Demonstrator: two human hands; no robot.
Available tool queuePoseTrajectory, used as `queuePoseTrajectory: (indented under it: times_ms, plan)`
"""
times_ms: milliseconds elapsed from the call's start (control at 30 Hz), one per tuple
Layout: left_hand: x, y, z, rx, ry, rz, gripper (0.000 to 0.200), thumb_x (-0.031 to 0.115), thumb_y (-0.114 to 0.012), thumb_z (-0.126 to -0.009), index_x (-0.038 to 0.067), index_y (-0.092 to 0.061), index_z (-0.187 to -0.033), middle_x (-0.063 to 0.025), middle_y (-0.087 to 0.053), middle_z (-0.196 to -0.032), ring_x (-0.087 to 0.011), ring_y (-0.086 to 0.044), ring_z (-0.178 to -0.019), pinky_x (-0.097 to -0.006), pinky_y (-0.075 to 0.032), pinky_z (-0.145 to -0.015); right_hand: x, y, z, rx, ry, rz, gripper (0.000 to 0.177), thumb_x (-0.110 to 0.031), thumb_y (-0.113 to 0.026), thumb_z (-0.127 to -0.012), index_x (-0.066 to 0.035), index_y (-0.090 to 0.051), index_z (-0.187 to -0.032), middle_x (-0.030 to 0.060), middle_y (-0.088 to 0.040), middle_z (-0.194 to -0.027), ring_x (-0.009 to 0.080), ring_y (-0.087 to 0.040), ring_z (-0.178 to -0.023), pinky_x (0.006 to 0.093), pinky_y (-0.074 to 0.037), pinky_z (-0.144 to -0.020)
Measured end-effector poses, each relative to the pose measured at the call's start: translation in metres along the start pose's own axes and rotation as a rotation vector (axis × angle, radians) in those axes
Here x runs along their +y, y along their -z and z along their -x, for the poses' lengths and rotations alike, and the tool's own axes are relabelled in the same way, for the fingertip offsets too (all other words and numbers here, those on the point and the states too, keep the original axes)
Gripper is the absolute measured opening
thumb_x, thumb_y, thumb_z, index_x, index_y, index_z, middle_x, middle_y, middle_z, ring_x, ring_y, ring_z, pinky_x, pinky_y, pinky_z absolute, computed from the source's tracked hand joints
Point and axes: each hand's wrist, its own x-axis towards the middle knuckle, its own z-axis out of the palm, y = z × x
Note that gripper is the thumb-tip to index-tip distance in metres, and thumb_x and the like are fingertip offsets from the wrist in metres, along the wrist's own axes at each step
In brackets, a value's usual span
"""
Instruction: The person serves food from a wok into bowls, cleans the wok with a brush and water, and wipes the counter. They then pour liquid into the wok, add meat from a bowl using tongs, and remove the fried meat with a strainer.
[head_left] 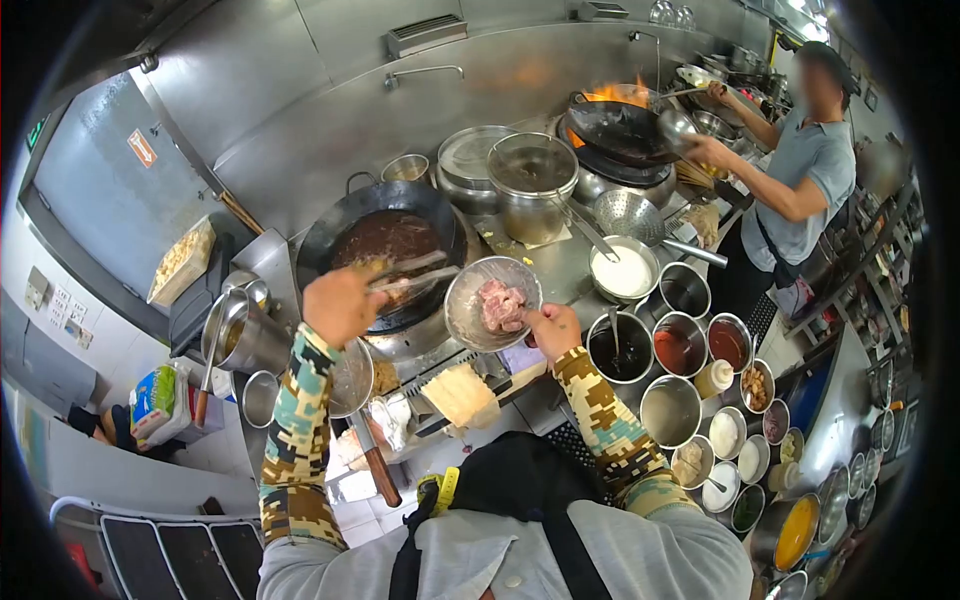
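Observation:
My left hand (340, 303) is closed around metal tongs (412, 268), whose two arms reach over a black wok (312, 235). Dark brown liquid (385, 240) fills the wok, and some pieces lie under the tongs, partly hidden. In my right hand (553, 330) is the rim of a round metal bowl (462, 325), tilted towards me just right of the wok. Pieces of pale pink raw meat (502, 306) sit inside it. Below the wok rests a strainer (350, 378) with a wooden handle (380, 470).
Several pots and tubs of sauces, such as a red one (680, 343), stand at the right. A perforated ladle (628, 217) lies near a pot of white liquid (622, 270). A co-worker (815, 170) handles another wok (620, 130) over flames. A tall pot (250, 335) stands left.

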Motion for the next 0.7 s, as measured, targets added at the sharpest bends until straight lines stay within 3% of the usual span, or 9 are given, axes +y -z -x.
queuePoseTrajectory:
  times_ms: [100,200,267,367,467,567,700]
  plan:
    - [0.055,-0.003,0.009,-0.142,-0.09,-0.002,0.021,0.027,-0.068,-0.079,0.006,-0.062,-0.08,-0.0132,-0.064,-0.079,-0.0301,-0.066,-0.074,-0.0398,-0.051,-0.063,-0.02,-0.006,0.007,-0.007,-0.011,0.024,0.027,-0.016,-0.068,-0.082,-0.002,-0.057,-0.062,0.0024,-0.053,-0.055,0.0109,-0.048,-0.046,0.0277,-0.038,-0.042]
    - [0.068,-0.041,0.019,-0.104,-0.154,-0.025,0.017,0.024,-0.065,-0.082,0.008,-0.061,-0.077,-0.0113,-0.064,-0.078,-0.0288,-0.065,-0.069,-0.0389,-0.051,-0.061,-0.028,-0.007,0.011,-0.013,-0.023,0.046,0.026,-0.018,-0.068,-0.08,-0.002,-0.059,-0.063,0.0029,-0.053,-0.054,0.0117,-0.049,-0.046,0.0288,-0.039,-0.044]
    - [0.06,-0.033,0.025,-0.076,-0.089,-0.009,0.014,0.021,-0.064,-0.083,0.009,-0.061,-0.077,-0.0106,-0.063,-0.077,-0.0291,-0.064,-0.067,-0.0393,-0.051,-0.061,-0.025,-0.002,0.006,0.015,-0.052,0.109,0.027,-0.026,-0.068,-0.077,-0.001,-0.065,-0.066,0.0049,-0.058,-0.054,0.013,-0.053,-0.05,0.0304,-0.042,-0.049]
    - [0.03,-0.027,0.038,0.057,-0.074,0.053,0.015,0.022,-0.064,-0.083,0.007,-0.065,-0.083,-0.0121,-0.064,-0.078,-0.0319,-0.064,-0.07,-0.0407,-0.05,-0.062,-0.026,0.002,0.006,0.04,-0.1,-0.035,0.024,-0.023,-0.067,-0.077,-0.002,-0.065,-0.066,0.0052,-0.058,-0.054,0.0129,-0.052,-0.05,0.0307,-0.041,-0.049]
    - [0.012,-0.015,0.037,0.106,0.079,0.098,0.019,0.024,-0.065,-0.083,0.007,-0.068,-0.091,-0.0134,-0.066,-0.081,-0.0343,-0.064,-0.073,-0.0418,-0.05,-0.064,-0.017,0.002,-0.001,0.035,-0.11,-0.016,0.022,-0.022,-0.067,-0.076,-0.002,-0.066,-0.068,0.0048,-0.059,-0.056,0.0123,-0.052,-0.05,0.0308,-0.04,-0.048]
    - [-0.008,-0.019,0.034,0.093,0.169,0.129,0.023,0.027,-0.065,-0.084,0.007,-0.07,-0.095,-0.0147,-0.066,-0.084,-0.0356,-0.063,-0.077,-0.0428,-0.05,-0.066,-0.017,-0.001,0.001,0.052,-0.048,-0.036,0.022,-0.011,-0.065,-0.079,-0.003,-0.055,-0.06,0.0005,-0.05,-0.055,0.0111,-0.049,-0.047,0.0283,-0.041,-0.043]
    - [0.0,-0.037,0.034,-0.017,0.014,0.134,0.026,0.029,-0.067,-0.081,0.006,-0.068,-0.093,-0.0148,-0.066,-0.083,-0.0356,-0.063,-0.077,-0.043,-0.05,-0.066,-0.006,0.001,-0.004,0.057,-0.085,-0.038,0.021,-0.015,-0.066,-0.077,-0.002,-0.059,-0.062,0.0021,-0.052,-0.055,0.0122,-0.05,-0.047,0.0299,-0.042,-0.045]
